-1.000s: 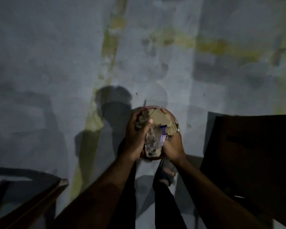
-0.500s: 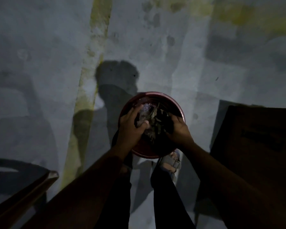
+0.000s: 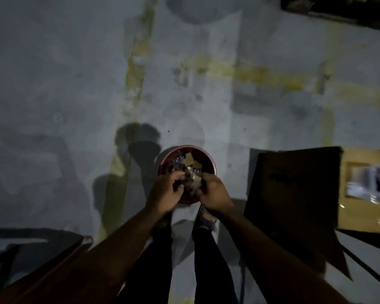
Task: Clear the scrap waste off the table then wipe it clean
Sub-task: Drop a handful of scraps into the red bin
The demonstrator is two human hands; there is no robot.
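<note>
A round red bin [image 3: 210,160] stands on the grey floor just ahead of my feet. Cardboard pieces and crinkled clear plastic scraps [image 3: 190,161] lie inside it. My left hand [image 3: 166,193] and my right hand [image 3: 213,191] hover over the bin's near rim, fingers curled, and together they hold a small bunch of scrap [image 3: 190,179] between them. The near part of the bin is hidden behind my hands.
A dark cardboard flap [image 3: 294,194] of an open box [image 3: 364,213] juts out at the right. A wooden edge [image 3: 53,266] crosses the lower left corner. My legs and sandalled feet [image 3: 206,220] stand below the bin. Yellow stains streak the concrete floor [image 3: 75,95].
The big bundle of cardboard and plastic held over the bin has gone down into it. My hands now hold only a small bunch at the near rim. The view has tilted up.
</note>
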